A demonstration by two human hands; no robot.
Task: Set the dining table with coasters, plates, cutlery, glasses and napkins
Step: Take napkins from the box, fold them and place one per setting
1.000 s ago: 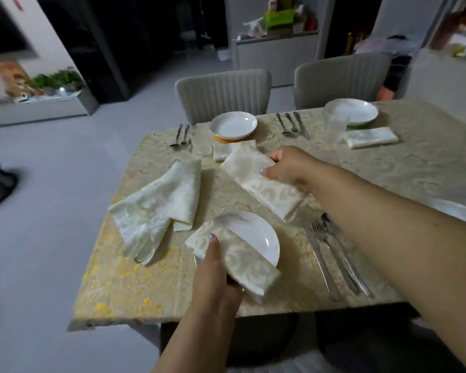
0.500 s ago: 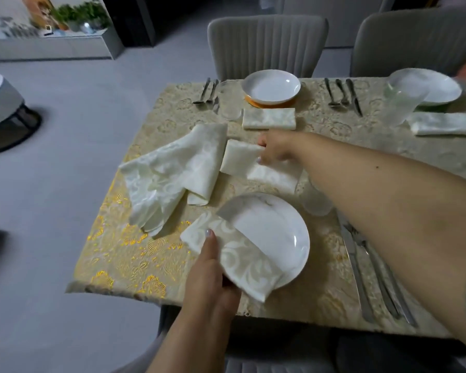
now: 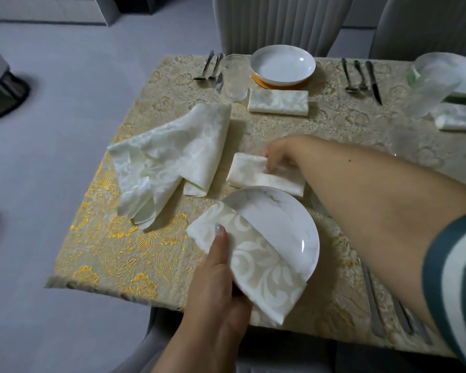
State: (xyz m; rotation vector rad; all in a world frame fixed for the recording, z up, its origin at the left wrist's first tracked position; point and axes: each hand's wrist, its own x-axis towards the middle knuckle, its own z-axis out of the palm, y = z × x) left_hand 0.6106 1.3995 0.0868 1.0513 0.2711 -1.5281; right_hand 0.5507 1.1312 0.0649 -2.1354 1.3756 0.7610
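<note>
My left hand [image 3: 221, 286] grips a white plate [image 3: 280, 224] together with a folded cream napkin [image 3: 261, 270] draped over the plate's near edge, thumb on top, above the table's near side. My right hand [image 3: 279, 154] reaches across and rests its fingers on another folded napkin [image 3: 250, 175] lying flat just beyond the plate. Cutlery [image 3: 374, 305] lies to the right of the plate, partly hidden by my right arm.
A loose heap of unfolded napkins [image 3: 170, 157] lies at the left on the gold-patterned tablecloth [image 3: 113, 254]. Across stand a plate on an orange coaster [image 3: 283, 65], a glass [image 3: 236, 76], a folded napkin [image 3: 277, 101] and cutlery [image 3: 210, 68]; a second setting [image 3: 441, 82] sits far right. Two chairs stand behind.
My right hand brought its folded napkin down flat onto the table beyond the plate. The view tilted down and closer. The left hand keeps hold of plate and napkin.
</note>
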